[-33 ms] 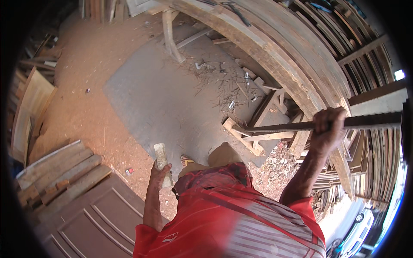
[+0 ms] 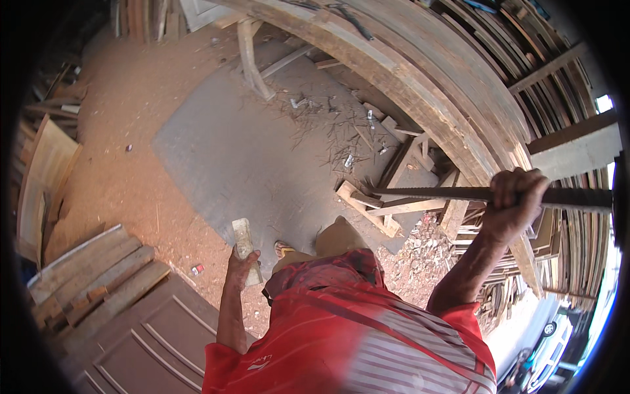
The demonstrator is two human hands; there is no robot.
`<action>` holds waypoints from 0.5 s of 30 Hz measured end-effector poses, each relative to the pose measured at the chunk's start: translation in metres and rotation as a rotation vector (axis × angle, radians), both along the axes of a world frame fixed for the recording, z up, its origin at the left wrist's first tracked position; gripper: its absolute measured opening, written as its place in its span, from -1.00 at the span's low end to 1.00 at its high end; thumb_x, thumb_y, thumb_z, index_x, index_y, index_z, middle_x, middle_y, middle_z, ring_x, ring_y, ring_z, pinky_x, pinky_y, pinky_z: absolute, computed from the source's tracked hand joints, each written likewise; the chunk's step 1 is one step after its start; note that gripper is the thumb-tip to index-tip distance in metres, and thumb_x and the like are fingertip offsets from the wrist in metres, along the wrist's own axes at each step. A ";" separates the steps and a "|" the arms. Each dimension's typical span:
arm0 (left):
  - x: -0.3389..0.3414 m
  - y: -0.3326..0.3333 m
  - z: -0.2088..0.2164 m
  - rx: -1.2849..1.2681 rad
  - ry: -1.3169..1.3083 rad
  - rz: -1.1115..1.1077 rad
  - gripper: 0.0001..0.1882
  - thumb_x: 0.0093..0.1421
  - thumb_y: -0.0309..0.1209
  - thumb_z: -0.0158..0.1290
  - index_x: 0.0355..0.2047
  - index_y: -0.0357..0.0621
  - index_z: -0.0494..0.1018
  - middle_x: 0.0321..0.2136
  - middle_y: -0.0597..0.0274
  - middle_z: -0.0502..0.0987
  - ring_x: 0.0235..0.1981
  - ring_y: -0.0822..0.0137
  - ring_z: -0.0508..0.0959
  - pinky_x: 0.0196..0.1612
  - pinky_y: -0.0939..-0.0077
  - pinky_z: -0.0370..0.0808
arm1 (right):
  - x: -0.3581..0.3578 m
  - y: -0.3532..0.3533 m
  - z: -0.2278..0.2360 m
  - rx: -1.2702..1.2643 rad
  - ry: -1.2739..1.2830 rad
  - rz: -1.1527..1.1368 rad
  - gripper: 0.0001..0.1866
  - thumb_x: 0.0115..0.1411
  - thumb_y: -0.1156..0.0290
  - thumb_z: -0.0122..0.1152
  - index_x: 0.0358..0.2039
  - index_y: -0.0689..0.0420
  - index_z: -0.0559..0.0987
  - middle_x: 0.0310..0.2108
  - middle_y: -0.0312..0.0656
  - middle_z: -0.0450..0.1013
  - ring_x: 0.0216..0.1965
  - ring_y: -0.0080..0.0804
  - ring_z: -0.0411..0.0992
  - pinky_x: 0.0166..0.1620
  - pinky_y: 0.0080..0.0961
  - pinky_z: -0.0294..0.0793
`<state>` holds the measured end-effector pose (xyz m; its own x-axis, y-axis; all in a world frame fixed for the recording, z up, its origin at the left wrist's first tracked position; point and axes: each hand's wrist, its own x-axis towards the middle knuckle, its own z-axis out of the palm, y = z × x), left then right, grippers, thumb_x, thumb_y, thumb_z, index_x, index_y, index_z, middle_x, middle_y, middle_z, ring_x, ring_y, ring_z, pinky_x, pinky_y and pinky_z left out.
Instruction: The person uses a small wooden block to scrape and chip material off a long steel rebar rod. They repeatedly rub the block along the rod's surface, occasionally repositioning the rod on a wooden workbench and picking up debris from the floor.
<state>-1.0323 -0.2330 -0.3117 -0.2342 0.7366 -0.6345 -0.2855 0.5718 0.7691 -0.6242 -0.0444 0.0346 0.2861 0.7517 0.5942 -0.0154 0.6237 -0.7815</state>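
My left hand is closed around a short, pale, flat wooden block, held low at my left side. Off to my right, my raised right hand is wrapped round a long dark bar with ridged edges. The bar runs from near some wood offcuts to the right rim of the picture, where its far end is hidden. Behind the right hand lies a workbench of long thick planks.
A dark mat covers part of the earth floor, with twigs and scraps on it. Nailed offcuts lie by the bench. Stacked boards and a brown panelled door stand left. A white car shows at lower right.
My right hand has shifted a little to the right and slightly down, still around the ridged bar. The left hand keeps its grip on the block.
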 end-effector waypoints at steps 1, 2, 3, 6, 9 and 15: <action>-0.003 0.024 -0.007 0.019 -0.001 -0.052 -0.39 0.09 -0.43 0.28 0.11 -0.18 0.28 -0.33 0.26 0.49 -0.40 0.38 0.53 -0.32 0.42 0.54 | 0.004 -0.008 0.021 0.097 0.034 -0.049 -0.54 0.37 -0.05 0.08 -0.57 -0.05 0.34 -0.77 -0.51 0.03 -0.78 -0.71 0.00 -0.67 -0.61 0.14; -0.005 0.047 -0.013 0.036 0.000 -0.100 -0.39 0.09 -0.43 0.28 0.11 -0.19 0.27 -0.32 0.26 0.49 -0.39 0.38 0.53 -0.31 0.42 0.54 | 0.007 -0.018 0.041 0.177 0.023 -0.117 -0.52 0.36 -0.09 0.06 -0.59 -0.06 0.33 -0.77 -0.51 0.03 -0.78 -0.72 0.00 -0.67 -0.62 0.15; -0.007 0.070 -0.013 0.046 0.010 -0.133 -0.39 0.08 -0.43 0.28 0.11 -0.21 0.27 -0.32 0.26 0.49 -0.39 0.38 0.53 -0.29 0.43 0.54 | 0.010 -0.021 0.053 0.251 0.021 -0.169 -0.49 0.36 -0.13 0.04 -0.61 -0.07 0.33 -0.78 -0.51 0.04 -0.78 -0.73 0.00 -0.66 -0.64 0.16; 0.005 0.130 -0.012 0.084 -0.025 -0.208 -0.35 0.07 -0.45 0.28 0.14 -0.24 0.25 -0.26 0.24 0.48 -0.34 0.37 0.53 -0.24 0.43 0.54 | 0.030 -0.018 0.076 0.446 0.119 -0.110 -0.50 0.29 -0.10 0.14 -0.65 -0.08 0.31 -0.80 -0.52 0.05 -0.79 -0.72 0.02 -0.62 -0.66 0.18; 0.029 0.196 -0.006 0.154 -0.029 -0.274 -0.29 0.07 -0.44 0.30 0.19 -0.25 0.24 -0.18 0.21 0.48 -0.26 0.36 0.53 -0.18 0.44 0.53 | 0.061 -0.002 0.087 0.604 0.269 0.052 -0.59 0.15 0.09 0.23 -0.66 -0.06 0.27 -0.81 -0.51 0.09 -0.81 -0.69 0.08 -0.58 -0.67 0.22; 0.071 0.299 0.035 0.223 -0.004 -0.249 -0.28 0.08 -0.38 0.29 0.21 -0.30 0.25 -0.12 0.16 0.50 -0.19 0.35 0.53 -0.10 0.45 0.51 | 0.084 0.089 0.078 0.767 0.458 0.113 -0.61 0.07 0.11 0.21 -0.68 -0.04 0.24 -0.82 -0.44 0.09 -0.82 -0.62 0.06 -0.60 -0.65 0.18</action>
<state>-0.9611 0.0660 -0.2767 -0.0276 0.8915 -0.4522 -0.1618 0.4424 0.8821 -0.5397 0.0447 0.1126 0.5667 0.2330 0.7903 -0.3155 0.9474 -0.0531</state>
